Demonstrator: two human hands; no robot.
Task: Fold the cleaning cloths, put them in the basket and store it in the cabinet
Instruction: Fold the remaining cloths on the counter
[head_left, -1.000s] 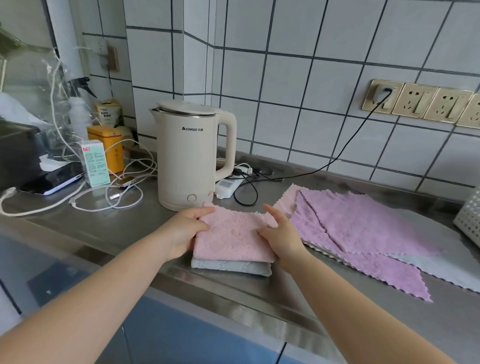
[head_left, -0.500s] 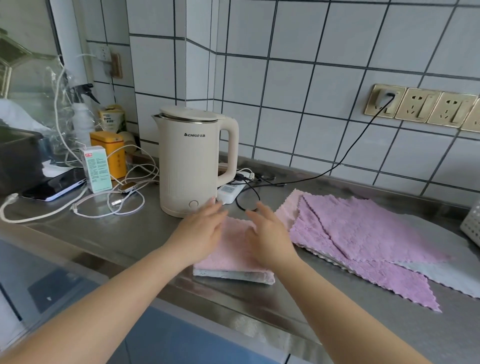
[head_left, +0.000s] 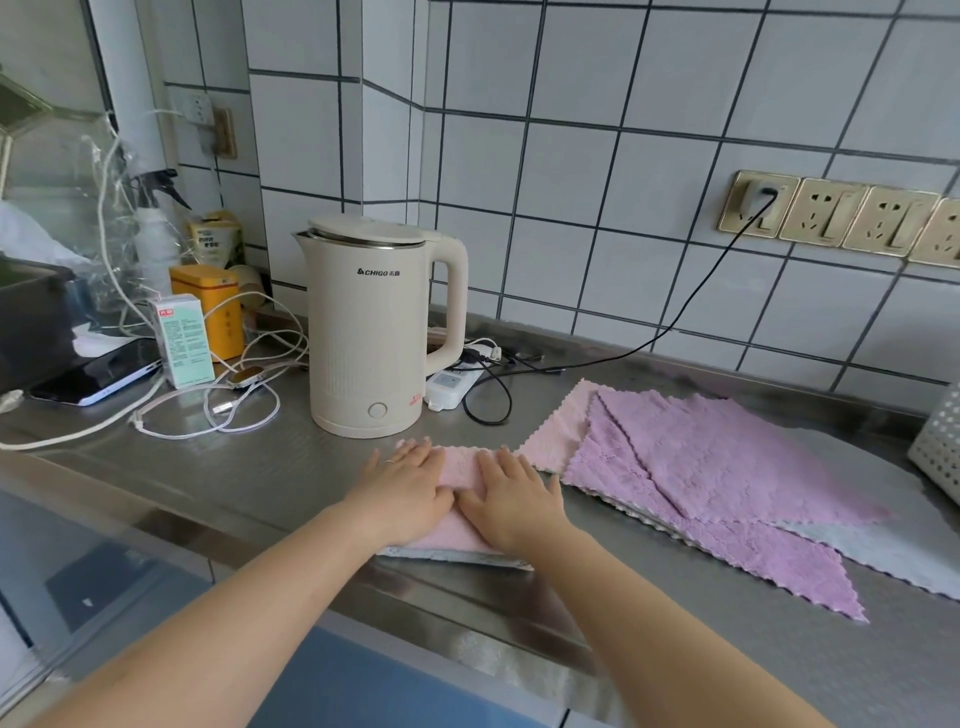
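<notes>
Both hands flat, fingers straight: left hand (head_left: 410, 491) and right hand (head_left: 511, 501) press side by side on the folded pink fleece cloth (head_left: 464, 470), stacked on a folded grey cloth (head_left: 452, 555) at the steel counter's (head_left: 270, 467) near edge, just in front of the cream electric kettle (head_left: 371, 332). Unfolded purple cloths (head_left: 727, 467) lie right; white perforated basket (head_left: 937, 449) far right.

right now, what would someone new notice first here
Both hands, left hand and right hand, press flat on a folded pink cloth at the counter's front edge. Behind stands a cream kettle; to the right, unfolded purple cloths lie spread out.
</notes>
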